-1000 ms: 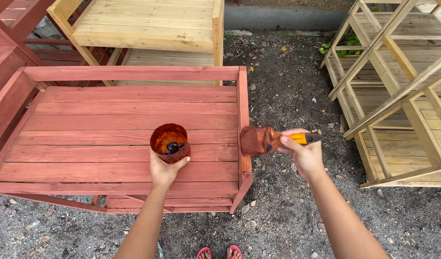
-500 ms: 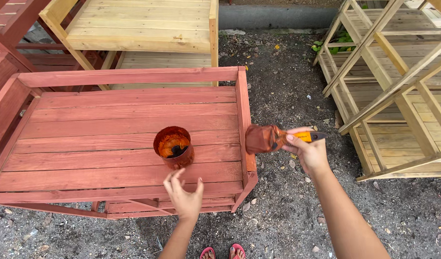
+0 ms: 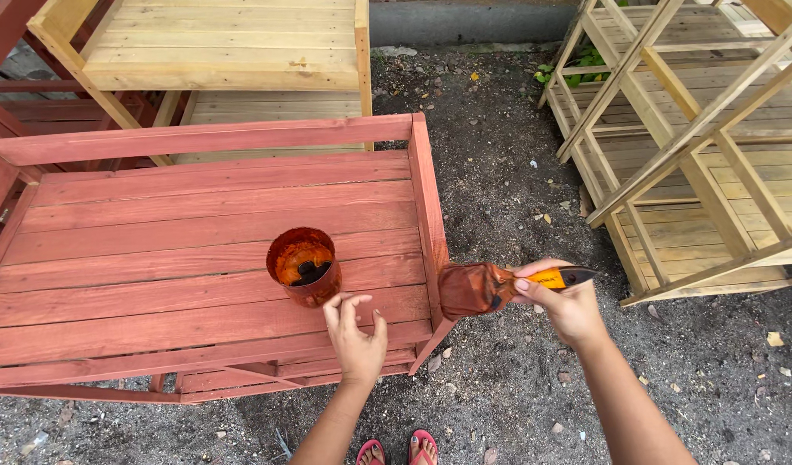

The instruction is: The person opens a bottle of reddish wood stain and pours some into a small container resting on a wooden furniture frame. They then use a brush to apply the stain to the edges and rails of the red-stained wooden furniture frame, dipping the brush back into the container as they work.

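Pinching a stained paintbrush (image 3: 491, 287) whose bristles touch the red bench (image 3: 198, 250), the right hand (image 3: 568, 306) works while the left hand (image 3: 355, 331) hovers spread just beside the paint cup (image 3: 305, 267).

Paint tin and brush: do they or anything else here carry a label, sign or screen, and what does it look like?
Paint tin: on the red bench, round, smeared red-orange, no label visible.
Brush: in the right hand, yellow handle with small dark lettering.
No signs or screens.

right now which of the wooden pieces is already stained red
The slatted bench nearest the hands, with the paint tin on it. The shelf units behind it and on the right are bare pale wood.
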